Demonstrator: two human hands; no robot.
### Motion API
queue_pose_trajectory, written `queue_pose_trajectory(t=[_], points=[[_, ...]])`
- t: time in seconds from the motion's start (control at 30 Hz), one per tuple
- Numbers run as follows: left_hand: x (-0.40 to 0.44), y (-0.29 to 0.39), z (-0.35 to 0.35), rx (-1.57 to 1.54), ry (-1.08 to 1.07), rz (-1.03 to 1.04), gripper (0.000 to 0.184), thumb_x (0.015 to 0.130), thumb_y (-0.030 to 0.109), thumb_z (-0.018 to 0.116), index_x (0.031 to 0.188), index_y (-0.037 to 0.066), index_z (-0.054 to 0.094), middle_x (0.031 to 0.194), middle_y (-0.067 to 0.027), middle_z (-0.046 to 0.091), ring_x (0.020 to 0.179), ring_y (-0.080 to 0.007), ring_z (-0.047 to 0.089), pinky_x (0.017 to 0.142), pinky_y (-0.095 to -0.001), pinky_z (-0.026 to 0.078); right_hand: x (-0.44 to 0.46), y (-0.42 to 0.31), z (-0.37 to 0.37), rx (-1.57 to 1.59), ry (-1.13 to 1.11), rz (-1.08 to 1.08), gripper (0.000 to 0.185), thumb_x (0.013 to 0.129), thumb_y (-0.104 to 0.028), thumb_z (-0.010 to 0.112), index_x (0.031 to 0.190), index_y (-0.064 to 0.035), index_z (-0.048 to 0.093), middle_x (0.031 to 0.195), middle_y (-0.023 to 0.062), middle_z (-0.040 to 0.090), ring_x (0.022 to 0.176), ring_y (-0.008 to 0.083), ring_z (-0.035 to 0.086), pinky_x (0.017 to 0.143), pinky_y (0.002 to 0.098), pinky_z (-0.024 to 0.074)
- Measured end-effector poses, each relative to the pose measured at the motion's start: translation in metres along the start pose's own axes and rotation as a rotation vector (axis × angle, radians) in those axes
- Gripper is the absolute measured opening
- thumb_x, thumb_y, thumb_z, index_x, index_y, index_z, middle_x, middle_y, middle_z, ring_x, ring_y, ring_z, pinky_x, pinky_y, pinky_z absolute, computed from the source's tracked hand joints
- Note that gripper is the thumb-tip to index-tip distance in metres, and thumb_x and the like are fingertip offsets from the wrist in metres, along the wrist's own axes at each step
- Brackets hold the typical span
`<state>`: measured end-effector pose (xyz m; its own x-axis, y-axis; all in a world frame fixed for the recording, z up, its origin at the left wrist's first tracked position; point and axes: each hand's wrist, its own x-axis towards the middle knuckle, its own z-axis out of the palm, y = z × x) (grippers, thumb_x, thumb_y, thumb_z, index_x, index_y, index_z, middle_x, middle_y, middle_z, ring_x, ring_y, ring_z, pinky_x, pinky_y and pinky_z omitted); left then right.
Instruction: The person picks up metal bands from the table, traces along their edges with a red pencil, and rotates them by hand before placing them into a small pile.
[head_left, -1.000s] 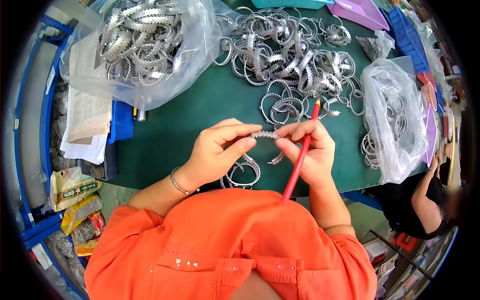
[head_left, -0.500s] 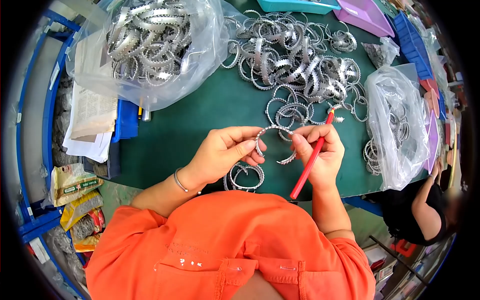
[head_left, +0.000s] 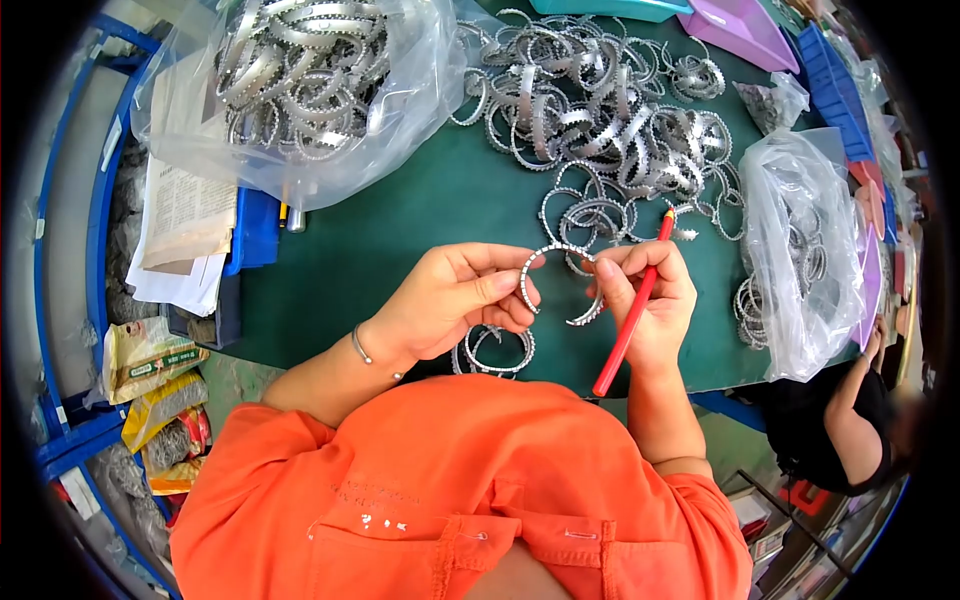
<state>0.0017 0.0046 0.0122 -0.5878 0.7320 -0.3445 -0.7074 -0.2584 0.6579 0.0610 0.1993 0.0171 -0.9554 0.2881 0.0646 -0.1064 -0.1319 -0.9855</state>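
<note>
Two bare hands on one metal ring (head_left: 560, 246) right now, and it sits smack between them, up off the table (head_left: 340, 290). Left hand (head_left: 455, 300) has thumb and fingers pressed onto the ring's left side, with a few fingertips curled in behind it. Right hand (head_left: 648, 300) is pinching the opposite side between thumb and index finger, and that same hand also has a red pencil (head_left: 632, 335) tucked in the fingers.

As for how the ring points: it's held with its round face up toward the head camera, so you look straight through the hoop. It isn't a full circle. The closed arc bows away from the wearer, and the gap opens toward the orange shirt (head_left: 430, 440), just below the grip. It's close to round, so I can't really call a long axis on it. The pencil has an obvious one: tip aimed away from the body and a bit right, blunt end back toward the shirt.

Around the grip: a few loose rings (head_left: 500, 371) lie just below the left hand, nearer the body. Beyond both hands there's a big tangled pile of rings (head_left: 615, 120). Far side of the left hand, a stuffed clear bag (head_left: 425, 90); off past the right hand, another plastic bag (head_left: 800, 345) with more rings in it.
</note>
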Motion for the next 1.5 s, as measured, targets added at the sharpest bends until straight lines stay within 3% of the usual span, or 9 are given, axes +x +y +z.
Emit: queue_pose_trajectory(t=[0.1,0.2,0.27,0.4,0.47,0.6,0.67,0.8,1.5], points=[[0.000,-0.001,-0.001,-0.073,-0.055,0.024,0.027,0.087,0.006,0.050,0.111,-0.005,0.050,0.086,-0.0118,0.060,0.073,-0.0161,0.062,0.066,-0.0281,0.053,0.001,0.006,0.000,-0.048,-0.032,-0.057,0.017,0.079,0.003,0.059,0.079,-0.0023,0.044,0.078,0.0118,0.060,0.063,0.0103,0.056,0.054,0.0214,0.0453],[-0.001,-0.002,-0.001,-0.097,-0.071,0.056,0.019,0.086,0.005,0.051,0.103,-0.005,0.052,0.085,-0.0114,0.060,0.071,-0.0155,0.061,0.066,-0.0288,0.053,0.002,0.008,0.004,-0.291,-0.006,-0.300,0.016,0.079,0.003,0.060,0.081,-0.0017,0.045,0.080,0.0124,0.061,0.068,0.0113,0.057,0.060,0.0228,0.0466],[-0.002,-0.002,0.004,0.126,0.020,0.101,0.012,0.084,0.002,0.053,0.095,-0.003,0.052,0.082,-0.0105,0.060,0.071,-0.0151,0.060,0.066,-0.0286,0.052,0.001,0.004,0.007,-0.187,-0.017,-0.292,0.017,0.078,0.002,0.061,0.082,-0.0015,0.045,0.083,0.0125,0.062,0.071,0.0113,0.057,0.063,0.0233,0.0465],[-0.003,-0.007,0.013,0.247,0.059,0.205,0.012,0.083,0.002,0.056,0.094,-0.002,0.051,0.082,-0.0102,0.059,0.071,-0.0149,0.059,0.067,-0.0276,0.052,-0.004,0.001,0.013,-0.063,-0.237,-0.124,0.019,0.076,0.002,0.064,0.082,-0.0021,0.047,0.081,0.0097,0.061,0.068,0.0095,0.056,0.060,0.0208,0.0452],[-0.002,-0.010,0.012,0.356,0.020,0.241,0.014,0.082,0.002,0.057,0.094,-0.002,0.050,0.087,-0.0103,0.057,0.073,-0.0147,0.059,0.067,-0.0264,0.052,-0.005,0.002,0.015,-0.072,-0.246,-0.106,0.019,0.076,0.004,0.063,0.081,-0.0028,0.045,0.079,0.0094,0.060,0.068,0.0101,0.056,0.058,0.0203,0.0446],[-0.002,-0.007,0.010,0.407,0.093,0.380,0.011,0.083,-0.001,0.054,0.092,0.000,0.049,0.089,-0.0067,0.049,0.070,-0.0112,0.055,0.060,-0.0221,0.049,-0.001,0.005,0.007,0.361,-0.158,0.082,0.023,0.077,0.007,0.059,0.083,-0.0059,0.041,0.078,0.0120,0.056,0.064,0.0159,0.058,0.051,0.0219,0.0464],[0.000,-0.007,0.004,0.424,0.210,0.321,0.017,0.085,0.003,0.052,0.102,0.001,0.047,0.094,-0.0059,0.050,0.070,-0.0111,0.054,0.061,-0.0219,0.047,0.002,0.005,0.001,0.510,-0.188,0.104,0.023,0.077,0.007,0.058,0.084,-0.0068,0.041,0.079,0.0128,0.056,0.061,0.0155,0.057,0.050,0.0222,0.0469],[0.001,0.000,0.008,0.288,0.127,0.184,0.029,0.089,0.009,0.048,0.116,0.000,0.046,0.096,-0.0098,0.057,0.077,-0.0144,0.058,0.066,-0.0238,0.048,0.003,0.003,-0.001,0.598,-0.192,0.159,0.021,0.079,0.005,0.058,0.086,-0.0074,0.042,0.080,0.0134,0.056,0.058,0.0144,0.055,0.047,0.0213,0.0459],[-0.001,0.003,0.005,0.196,0.056,0.186,0.028,0.090,0.011,0.048,0.113,-0.004,0.050,0.087,-0.0086,0.060,0.075,-0.0129,0.058,0.065,-0.0228,0.048,0.005,0.001,-0.005,0.309,-0.057,0.286,0.014,0.083,0.000,0.056,0.085,-0.0050,0.043,0.080,0.0148,0.060,0.060,0.0145,0.059,0.042,0.0202,0.0465]])
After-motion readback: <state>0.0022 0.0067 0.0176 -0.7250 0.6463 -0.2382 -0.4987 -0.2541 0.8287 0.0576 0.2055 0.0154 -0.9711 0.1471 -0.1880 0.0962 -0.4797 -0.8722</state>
